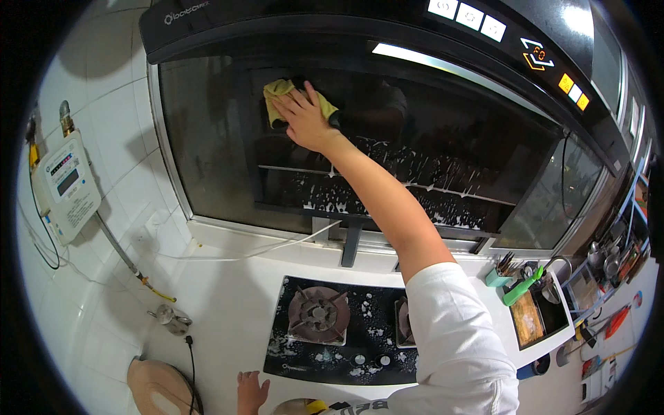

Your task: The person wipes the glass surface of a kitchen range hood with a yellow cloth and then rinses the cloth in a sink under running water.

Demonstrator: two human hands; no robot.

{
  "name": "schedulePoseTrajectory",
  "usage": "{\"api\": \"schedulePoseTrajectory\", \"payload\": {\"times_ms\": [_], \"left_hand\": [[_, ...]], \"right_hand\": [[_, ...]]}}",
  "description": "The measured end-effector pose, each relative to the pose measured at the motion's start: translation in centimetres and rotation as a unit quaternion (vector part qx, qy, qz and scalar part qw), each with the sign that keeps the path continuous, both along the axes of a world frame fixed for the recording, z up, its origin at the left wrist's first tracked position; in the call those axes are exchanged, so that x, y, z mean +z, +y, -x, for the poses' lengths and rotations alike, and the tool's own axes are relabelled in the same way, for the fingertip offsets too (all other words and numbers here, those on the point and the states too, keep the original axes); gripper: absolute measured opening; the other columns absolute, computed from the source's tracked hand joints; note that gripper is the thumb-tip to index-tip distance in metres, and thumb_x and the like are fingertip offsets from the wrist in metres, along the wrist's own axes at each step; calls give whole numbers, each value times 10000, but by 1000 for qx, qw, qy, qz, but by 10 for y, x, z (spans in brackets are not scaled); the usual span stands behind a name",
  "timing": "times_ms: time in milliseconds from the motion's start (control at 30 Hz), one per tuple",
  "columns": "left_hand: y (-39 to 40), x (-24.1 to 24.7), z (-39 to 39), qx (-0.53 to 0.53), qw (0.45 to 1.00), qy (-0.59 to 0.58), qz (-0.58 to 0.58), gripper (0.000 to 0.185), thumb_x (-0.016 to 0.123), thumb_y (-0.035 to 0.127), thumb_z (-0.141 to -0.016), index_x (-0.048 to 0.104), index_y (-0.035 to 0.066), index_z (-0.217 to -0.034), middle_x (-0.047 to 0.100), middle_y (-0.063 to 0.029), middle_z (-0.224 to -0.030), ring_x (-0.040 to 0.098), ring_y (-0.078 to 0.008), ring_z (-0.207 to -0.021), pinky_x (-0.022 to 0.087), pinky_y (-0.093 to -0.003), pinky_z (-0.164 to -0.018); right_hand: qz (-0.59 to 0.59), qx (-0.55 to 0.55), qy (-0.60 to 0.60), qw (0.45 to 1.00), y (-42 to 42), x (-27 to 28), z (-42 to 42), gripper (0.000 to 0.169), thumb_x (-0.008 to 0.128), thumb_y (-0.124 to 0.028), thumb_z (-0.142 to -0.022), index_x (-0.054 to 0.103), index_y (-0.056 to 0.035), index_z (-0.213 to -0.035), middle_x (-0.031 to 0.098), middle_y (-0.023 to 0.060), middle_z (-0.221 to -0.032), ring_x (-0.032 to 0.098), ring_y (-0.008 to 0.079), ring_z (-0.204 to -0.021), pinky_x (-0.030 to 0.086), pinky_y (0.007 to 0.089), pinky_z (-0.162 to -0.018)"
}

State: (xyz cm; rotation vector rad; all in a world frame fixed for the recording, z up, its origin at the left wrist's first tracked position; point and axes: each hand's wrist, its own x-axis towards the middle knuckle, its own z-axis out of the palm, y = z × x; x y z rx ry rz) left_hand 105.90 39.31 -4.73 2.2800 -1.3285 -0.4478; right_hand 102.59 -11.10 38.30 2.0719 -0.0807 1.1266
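My right hand (307, 120) is spread flat on a yellow cloth (278, 98), pressing it against the upper left of a black glossy panel (441, 124) below the range hood (321, 28). White foam (441, 168) runs in streaks down the lower part of this panel. At the front edge of the white counter, my left hand (252, 391) has its thumb apart from the fingers and nothing visible in it. Right of that hand lies a black glass gas stove (358, 358) with patches of foam and a round burner (318, 314). My right arm covers part of the second burner.
A gas meter (67, 187) hangs on the tiled wall at left, above a metal valve fitting (171, 319). A white cable (233, 258) crosses the back ledge. At right are a green-topped bottle (521, 290), a utensil holder (498, 276) and a sink (557, 316) with a wooden board (527, 319).
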Motion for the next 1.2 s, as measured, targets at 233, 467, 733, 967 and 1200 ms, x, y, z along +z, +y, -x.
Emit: {"api": "schedulePoseTrajectory", "payload": {"times_ms": [233, 467, 733, 967, 1200], "left_hand": [[11, -21, -9, -34, 999, -13, 7, 438, 681, 273, -766, 569, -14, -1077, 572, -230, -1070, 478, -395, -1104, 284, -500, -1054], [-40, 15, 6, -82, 996, -23, -6, 453, 680, 264, -770, 560, -15, -1106, 570, -232, -1075, 462, -431, -1108, 333, -515, -1015], [-86, 48, 57, -98, 993, -6, -70, 458, 653, 274, -793, 561, -4, -1145, 536, -241, -1159, 411, -478, -1163, 390, -526, -962], [-101, 52, 89, -132, 989, 35, -62, 462, 641, 298, -806, 569, -31, -1122, 551, -236, -1138, 447, -439, -1152, 331, -489, -1032], [-78, 18, 69, -94, 993, 7, -73, 482, 642, 314, -809, 550, -16, -1148, 537, -231, -1159, 418, -440, -1186, 371, -482, -1005]], "right_hand": [[-65, -45, 4, 997, -9, -23, 97, 772, 662, -185, -633, 409, -114, -1359, 511, 76, -1210, 449, 272, -1133, 130, 547, -1115], [-120, -255, -164, 945, -39, -41, 269, 821, 585, -145, -658, 303, -111, -1428, 366, 179, -1389, 333, 359, -1271, 180, 572, -1082], [-46, -338, -362, 867, -101, -41, 479, 732, 512, -99, -728, 258, 31, -1402, 240, 244, -1456, 236, 418, -1331, 166, 526, -1096], [-28, -270, -462, 844, -141, -73, 492, 670, 465, -176, -827, 222, 142, -1364, 148, 329, -1457, 149, 483, -1348, 122, 566, -1088], [-218, -239, -311, 894, -44, -102, 212, 858, 533, -180, -705, 155, -74, -1468, 126, 248, -1495, 106, 413, -1382, 69, 568, -1100]]}}
